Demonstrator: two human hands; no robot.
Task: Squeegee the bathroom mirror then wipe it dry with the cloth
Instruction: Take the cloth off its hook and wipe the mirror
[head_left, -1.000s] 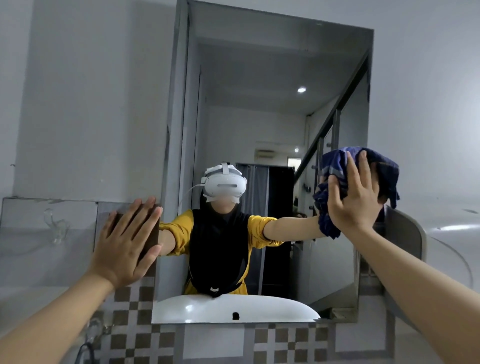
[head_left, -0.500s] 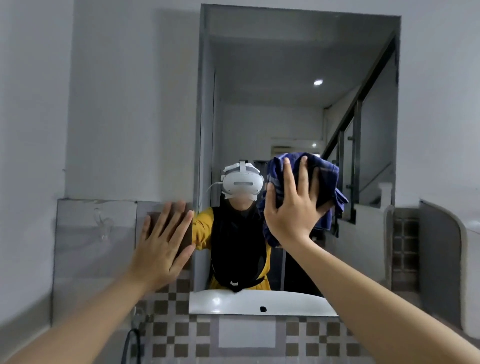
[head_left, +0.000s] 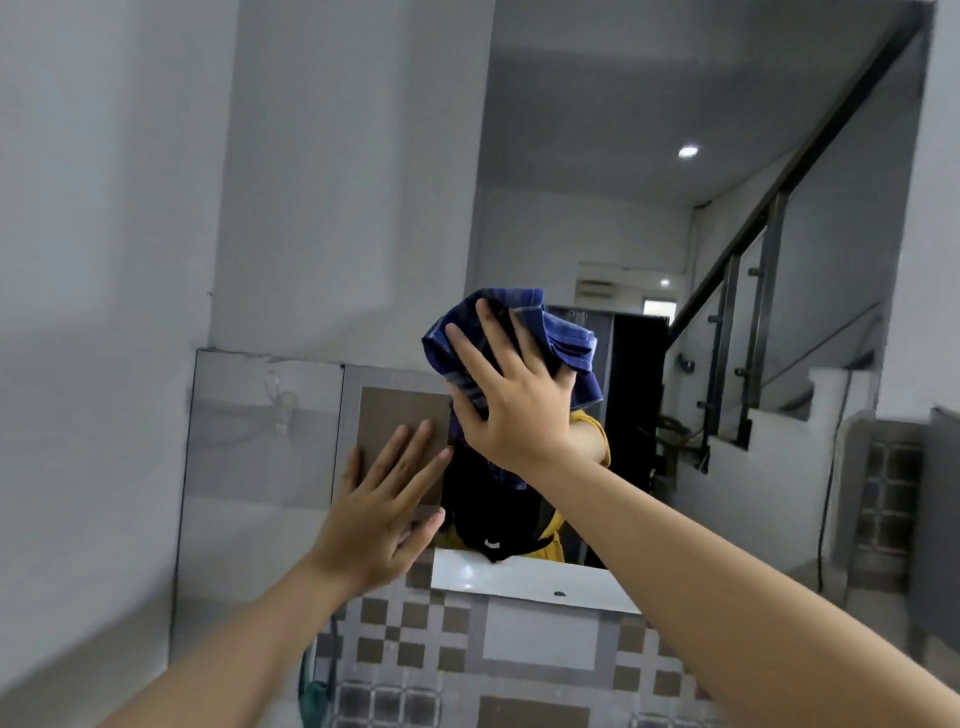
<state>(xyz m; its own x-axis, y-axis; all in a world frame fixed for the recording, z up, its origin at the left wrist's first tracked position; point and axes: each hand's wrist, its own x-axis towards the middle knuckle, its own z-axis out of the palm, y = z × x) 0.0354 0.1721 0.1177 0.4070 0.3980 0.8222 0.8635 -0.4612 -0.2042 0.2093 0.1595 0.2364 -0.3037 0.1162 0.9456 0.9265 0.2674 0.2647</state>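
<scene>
Right hand (head_left: 511, 395) flat, fingers spread, pressing a bunched blue cloth (head_left: 519, 338) against the mirror (head_left: 675, 218) near its lower-left area. Cloth sits between palm and glass, folds spilling out above and to the right of the fingers. Left hand (head_left: 382, 512) open, fingers apart, palm laid on the tiled wall (head_left: 270, 467) at the mirror's left edge, holding nothing. Hands near each other, not touching. Mirror reflects a person in a yellow and black top, a stair railing (head_left: 769, 249) and a ceiling light (head_left: 688, 151). Checkered tiles (head_left: 410, 634) below mirror. View slightly blurred.
</scene>
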